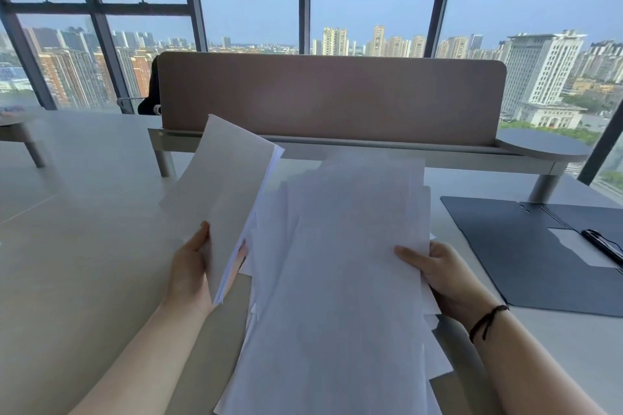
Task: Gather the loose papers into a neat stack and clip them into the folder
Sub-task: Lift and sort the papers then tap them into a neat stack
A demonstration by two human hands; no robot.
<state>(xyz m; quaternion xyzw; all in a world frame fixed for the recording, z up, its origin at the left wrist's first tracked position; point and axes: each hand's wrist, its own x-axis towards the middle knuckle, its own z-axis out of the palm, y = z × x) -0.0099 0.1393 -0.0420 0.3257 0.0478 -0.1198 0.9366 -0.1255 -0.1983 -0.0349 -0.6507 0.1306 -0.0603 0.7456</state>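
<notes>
My left hand (pixel 190 266) grips a thin bundle of white sheets (pixel 226 192), raised and tilted up to the left above the desk. A loose, uneven spread of white papers (pixel 344 280) lies in front of me on the desk. My right hand (pixel 441 274) pinches the right edge of the top sheet of that spread, thumb on top and fingers beneath. The dark blue folder (pixel 512 253) lies open flat at the right, with a black clip bar (pixel 603 246) on its inner side, partly cut off by the frame edge.
A brown divider panel (pixel 330 94) on a metal rail stands behind the papers. A small round shelf (pixel 542 145) juts from its right end. The pale desk surface (pixel 84 229) stretches left. Floor-to-ceiling windows run along the back.
</notes>
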